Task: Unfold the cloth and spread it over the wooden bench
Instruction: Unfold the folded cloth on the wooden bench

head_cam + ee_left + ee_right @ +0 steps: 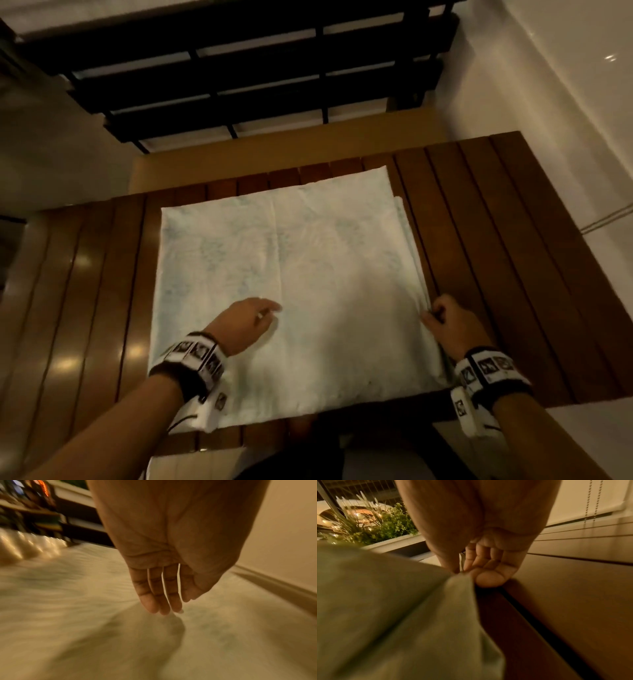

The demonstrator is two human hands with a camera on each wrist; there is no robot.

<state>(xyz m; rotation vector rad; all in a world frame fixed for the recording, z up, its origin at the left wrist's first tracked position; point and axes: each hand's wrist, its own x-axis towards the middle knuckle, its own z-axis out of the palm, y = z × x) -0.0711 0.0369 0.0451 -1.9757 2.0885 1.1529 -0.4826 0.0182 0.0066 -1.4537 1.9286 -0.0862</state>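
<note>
Right hand (481,555) pinching cloth (291,274), layers blurred

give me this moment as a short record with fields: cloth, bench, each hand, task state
cloth: white cloth, still folded in layers, lying flat on the bench
bench: wooden bench of dark slats, bare on both sides of the cloth
left hand: left hand over the cloth's near middle, fingers straight, holding nothing
right hand: right hand pinches the cloth's right edge between thumb and fingers
background: black railing beyond the bench
task state: unfolding not yet done; cloth covers only the middle of the bench
</note>
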